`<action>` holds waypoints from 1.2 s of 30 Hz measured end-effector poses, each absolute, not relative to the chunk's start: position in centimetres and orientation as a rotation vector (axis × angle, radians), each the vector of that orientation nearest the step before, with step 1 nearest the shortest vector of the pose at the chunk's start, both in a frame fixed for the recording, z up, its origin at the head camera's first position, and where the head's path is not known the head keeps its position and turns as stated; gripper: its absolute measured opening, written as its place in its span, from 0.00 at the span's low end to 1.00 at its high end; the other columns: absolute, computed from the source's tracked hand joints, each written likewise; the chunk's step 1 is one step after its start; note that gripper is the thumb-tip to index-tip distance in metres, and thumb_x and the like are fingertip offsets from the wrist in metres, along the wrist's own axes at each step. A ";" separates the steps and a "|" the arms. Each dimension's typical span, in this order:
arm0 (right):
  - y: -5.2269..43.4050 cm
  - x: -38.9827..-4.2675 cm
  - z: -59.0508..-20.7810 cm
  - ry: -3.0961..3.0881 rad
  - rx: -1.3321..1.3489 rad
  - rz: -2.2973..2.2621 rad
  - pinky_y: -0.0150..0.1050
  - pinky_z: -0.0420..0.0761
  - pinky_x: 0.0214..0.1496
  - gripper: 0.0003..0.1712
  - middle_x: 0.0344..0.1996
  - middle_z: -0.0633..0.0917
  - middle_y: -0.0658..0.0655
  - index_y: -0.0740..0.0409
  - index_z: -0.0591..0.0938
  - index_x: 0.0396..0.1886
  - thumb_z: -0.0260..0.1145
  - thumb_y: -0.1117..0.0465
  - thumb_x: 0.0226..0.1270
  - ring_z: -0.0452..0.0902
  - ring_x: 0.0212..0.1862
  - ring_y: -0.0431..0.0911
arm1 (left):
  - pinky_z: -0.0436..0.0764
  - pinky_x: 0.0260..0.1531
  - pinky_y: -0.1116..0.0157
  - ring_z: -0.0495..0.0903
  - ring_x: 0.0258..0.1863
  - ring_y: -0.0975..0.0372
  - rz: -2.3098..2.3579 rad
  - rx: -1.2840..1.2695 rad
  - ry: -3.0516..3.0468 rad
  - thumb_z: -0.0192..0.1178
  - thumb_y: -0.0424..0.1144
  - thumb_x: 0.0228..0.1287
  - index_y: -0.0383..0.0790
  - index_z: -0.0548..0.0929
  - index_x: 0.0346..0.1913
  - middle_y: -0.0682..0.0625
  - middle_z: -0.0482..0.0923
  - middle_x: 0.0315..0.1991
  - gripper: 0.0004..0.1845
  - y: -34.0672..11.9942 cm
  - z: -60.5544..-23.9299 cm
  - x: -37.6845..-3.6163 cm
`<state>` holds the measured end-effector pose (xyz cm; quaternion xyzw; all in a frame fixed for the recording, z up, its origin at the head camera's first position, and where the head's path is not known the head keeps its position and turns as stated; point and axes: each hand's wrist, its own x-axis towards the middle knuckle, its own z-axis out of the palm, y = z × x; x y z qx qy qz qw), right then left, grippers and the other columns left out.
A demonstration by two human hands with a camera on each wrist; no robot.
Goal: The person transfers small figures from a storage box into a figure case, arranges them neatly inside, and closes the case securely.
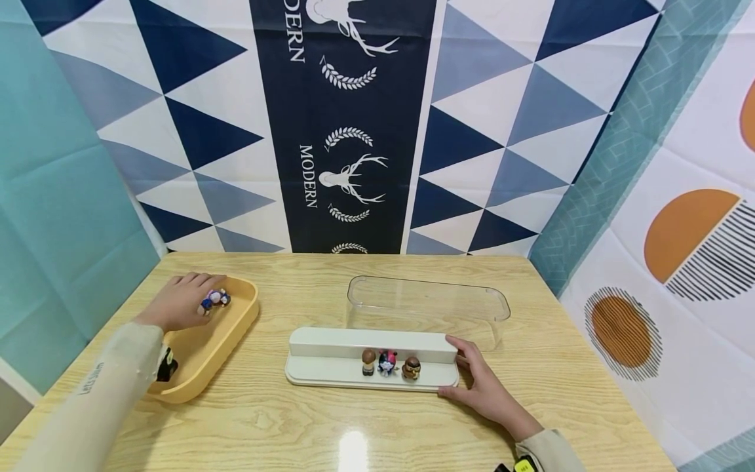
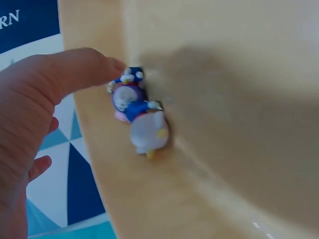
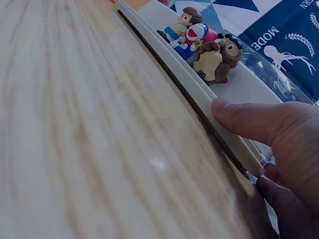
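My left hand (image 1: 179, 303) reaches into a yellow tray (image 1: 238, 328) at the left. One fingertip (image 2: 102, 67) touches a small blue figurine (image 2: 128, 97), which lies against the tray wall with a white figure (image 2: 148, 133) beside it. In the head view the pair shows as one blue-and-white cluster (image 1: 215, 299). My right hand (image 1: 480, 383) holds the right end of a white stepped stand (image 1: 330, 373). Its thumb (image 3: 239, 117) lies on the stand's front lip (image 3: 169, 74), and another finger curls at the edge below. Three figurines stand on the stand: brown-haired (image 1: 368, 361), blue and red (image 1: 387, 362), brown (image 1: 411, 368).
A dark figurine (image 1: 167, 366) lies in the near end of the yellow tray. A clear plastic cover (image 1: 427, 300) sits just behind the stand. The wooden table (image 1: 354, 426) ends against patterned cloth walls at the back and on both sides.
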<state>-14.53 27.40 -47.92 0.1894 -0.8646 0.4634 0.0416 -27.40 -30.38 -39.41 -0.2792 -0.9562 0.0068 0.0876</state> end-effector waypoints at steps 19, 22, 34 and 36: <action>27.5 -14.6 -48.2 -2.641 0.593 1.412 0.54 0.66 0.67 0.54 0.67 0.64 0.62 0.53 0.59 0.76 0.80 0.62 0.54 0.68 0.66 0.62 | 0.73 0.50 0.39 0.73 0.53 0.39 0.202 -0.798 -2.819 0.64 0.30 0.63 0.31 0.75 0.63 0.34 0.77 0.52 0.25 -32.4 -42.7 -27.4; 27.5 -14.6 -48.2 -2.643 0.596 1.410 0.55 0.66 0.67 0.53 0.67 0.64 0.62 0.53 0.59 0.76 0.79 0.61 0.54 0.68 0.66 0.62 | 0.74 0.49 0.40 0.74 0.51 0.40 0.259 -0.814 -2.770 0.64 0.27 0.62 0.32 0.78 0.59 0.36 0.78 0.49 0.22 -32.8 -43.2 -27.4; 27.5 -14.6 -48.2 -2.654 0.589 1.399 0.53 0.66 0.68 0.53 0.67 0.65 0.62 0.53 0.59 0.76 0.79 0.61 0.54 0.68 0.66 0.62 | 0.75 0.50 0.43 0.77 0.48 0.44 0.339 -0.815 -2.740 0.61 0.22 0.61 0.33 0.82 0.52 0.40 0.83 0.44 0.16 -32.9 -43.5 -27.8; 27.6 -14.7 -48.3 -2.652 0.592 1.398 0.54 0.66 0.67 0.53 0.67 0.65 0.61 0.53 0.59 0.76 0.79 0.60 0.54 0.68 0.66 0.62 | 0.74 0.50 0.44 0.77 0.48 0.44 0.317 -0.814 -2.740 0.61 0.23 0.62 0.34 0.83 0.50 0.40 0.83 0.43 0.14 -33.0 -43.5 -27.8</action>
